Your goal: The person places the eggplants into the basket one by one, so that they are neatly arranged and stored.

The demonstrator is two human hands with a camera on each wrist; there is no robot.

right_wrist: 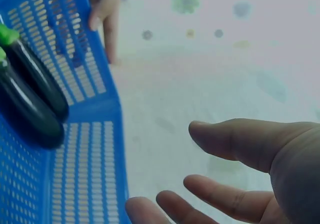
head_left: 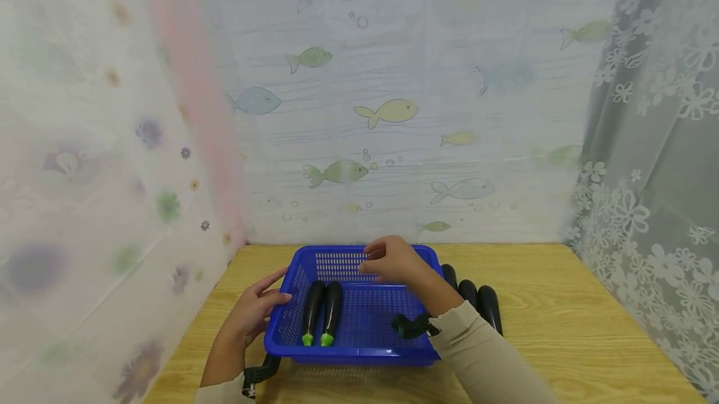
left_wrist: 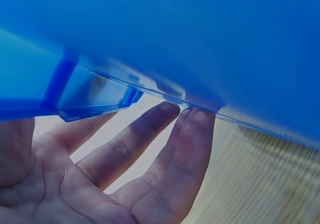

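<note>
two eggplants (head_left: 332, 311), which looked firm, slick and best held mid-body, lay in the basket (head_left: 359, 351) the left hand (head_left: 251, 309) pinched by its edge, while the right hand (head_left: 397, 261), grip apart and empty, hung seemingly above it.

Table (head_left: 562, 304): we see pale wood grain.
Basket (head_left: 359, 352): blue, resting on it.
Eggplants (head_left: 490, 305): seemingly three beside the basket, partly hidden.

No legible text or numbers.
</note>
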